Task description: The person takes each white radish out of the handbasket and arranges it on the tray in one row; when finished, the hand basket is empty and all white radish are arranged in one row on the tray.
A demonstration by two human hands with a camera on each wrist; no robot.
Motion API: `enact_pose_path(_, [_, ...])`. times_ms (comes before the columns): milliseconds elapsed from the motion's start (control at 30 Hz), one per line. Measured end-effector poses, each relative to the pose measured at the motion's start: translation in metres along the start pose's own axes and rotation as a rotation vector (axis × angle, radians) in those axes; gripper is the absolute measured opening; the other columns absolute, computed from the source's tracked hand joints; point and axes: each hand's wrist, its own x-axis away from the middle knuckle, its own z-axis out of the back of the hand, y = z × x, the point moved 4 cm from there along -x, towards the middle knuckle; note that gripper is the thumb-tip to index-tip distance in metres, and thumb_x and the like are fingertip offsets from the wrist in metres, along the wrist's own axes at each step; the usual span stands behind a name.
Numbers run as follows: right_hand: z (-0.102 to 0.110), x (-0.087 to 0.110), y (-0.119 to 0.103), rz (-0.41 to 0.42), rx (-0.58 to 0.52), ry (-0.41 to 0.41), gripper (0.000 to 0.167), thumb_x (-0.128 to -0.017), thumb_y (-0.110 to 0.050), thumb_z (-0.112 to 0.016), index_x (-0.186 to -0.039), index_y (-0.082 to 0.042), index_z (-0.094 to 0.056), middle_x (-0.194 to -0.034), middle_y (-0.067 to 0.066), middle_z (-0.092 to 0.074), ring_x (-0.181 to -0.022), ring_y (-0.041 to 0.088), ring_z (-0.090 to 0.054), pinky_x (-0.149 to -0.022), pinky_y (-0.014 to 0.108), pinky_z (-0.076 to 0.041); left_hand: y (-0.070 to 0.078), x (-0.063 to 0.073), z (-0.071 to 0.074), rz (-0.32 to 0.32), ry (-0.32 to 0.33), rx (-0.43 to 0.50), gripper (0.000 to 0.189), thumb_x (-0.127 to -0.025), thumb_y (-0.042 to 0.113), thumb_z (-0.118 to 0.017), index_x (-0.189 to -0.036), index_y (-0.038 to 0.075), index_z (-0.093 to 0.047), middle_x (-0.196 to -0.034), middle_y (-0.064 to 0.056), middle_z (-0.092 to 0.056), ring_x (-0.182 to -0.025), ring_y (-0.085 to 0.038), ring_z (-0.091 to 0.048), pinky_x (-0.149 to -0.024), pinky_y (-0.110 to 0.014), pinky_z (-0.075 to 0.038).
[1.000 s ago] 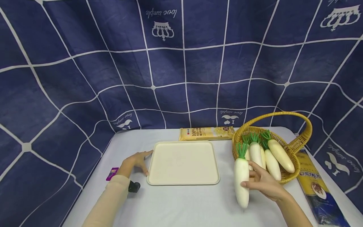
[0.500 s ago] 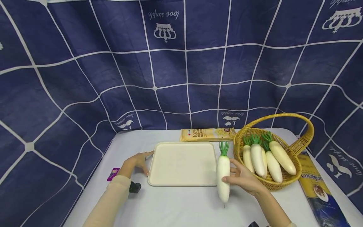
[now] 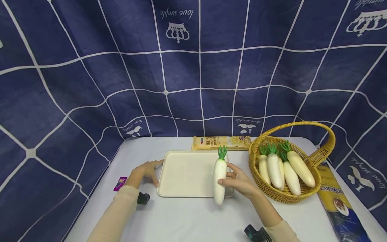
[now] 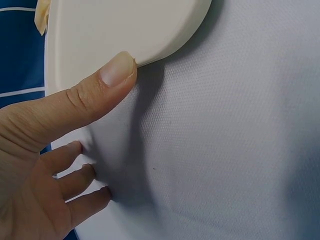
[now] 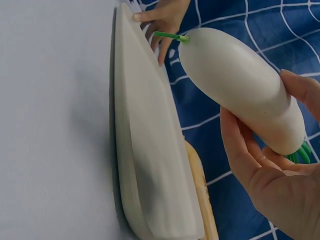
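In the head view my right hand (image 3: 240,181) pinches a white radish (image 3: 219,181) with a green leafy top, between thumb and fingers. The radish is held above the right part of a cream rectangular tray (image 3: 187,174), its tip pointing toward me. From the right wrist view, the radish (image 5: 235,82) is plainly lifted clear of the tray (image 5: 150,135). My left hand (image 3: 147,172) rests at the tray's left edge, fingers spread. In the left wrist view the thumb (image 4: 117,70) touches the tray's rim near a corner, and the other fingers lie loosely beside it.
A wicker basket (image 3: 287,198) with a tall handle stands at right, holding several white radishes (image 3: 291,178). Behind the tray lies a yellow packet (image 3: 220,143). A blue and yellow packet (image 3: 343,205) is right of the basket; a small purple packet (image 3: 120,184) lies at left.
My right hand has carried the radish leftward, from beside the basket to over the tray's right part. The left hand has stayed at the tray's left edge.
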Motion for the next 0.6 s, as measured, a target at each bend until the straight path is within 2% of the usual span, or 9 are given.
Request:
enact_pose_path(267, [-0.016, -0.024, 0.001, -0.03, 0.002, 0.036, 0.081, -0.078, -0.007, -0.07, -0.143, 0.003, -0.022, -0.104, 0.021, -0.064, -0.09, 0.022, -0.065, -0.081, 0.032, -0.053, 0.003, 0.0, 0.0, -0.013, 0.002, 0.0, 0.12, -0.045, 0.024, -0.093, -0.147, 0.016, -0.032, -0.148, -0.029, -0.027, -0.134, -0.05, -0.025, -0.105, -0.066, -0.024])
enact_pose_path(600, [-0.041, -0.059, 0.005, -0.041, -0.042, 0.005, 0.082, -0.075, -0.008, -0.072, -0.143, 0.0, -0.025, -0.101, 0.019, -0.065, -0.087, 0.024, -0.066, -0.083, 0.043, -0.055, -0.001, 0.0, -0.001, -0.01, 0.011, -0.007, 0.12, -0.044, 0.025, -0.093, -0.147, 0.015, -0.032, -0.147, -0.028, -0.028, -0.134, -0.05, -0.024, -0.105, -0.067, -0.022])
